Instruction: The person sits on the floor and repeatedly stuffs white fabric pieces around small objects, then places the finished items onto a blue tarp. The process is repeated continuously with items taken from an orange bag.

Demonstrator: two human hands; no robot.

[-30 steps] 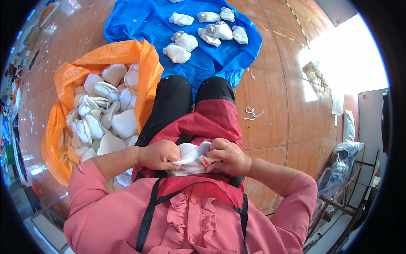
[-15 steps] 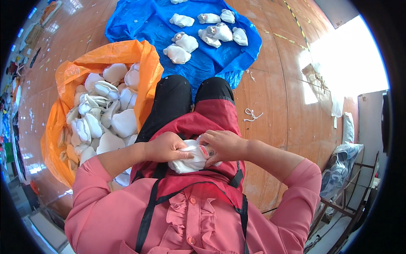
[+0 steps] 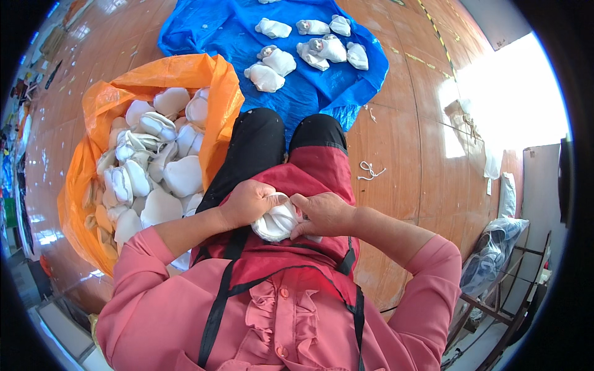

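Both hands — left hand (image 3: 247, 201) and right hand (image 3: 325, 213) — had fingers clamped on a white bundle (image 3: 276, 221) held over the lap beside the orange bag (image 3: 210, 80) — a slack grip could probably let it unroll.

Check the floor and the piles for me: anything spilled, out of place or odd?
One thing: a loose white string lies on the bare wooden floor, off the blue tarp and apart from the orange bag. The white bundles on the tarp lie unevenly. Nothing looks spilled or damaged.
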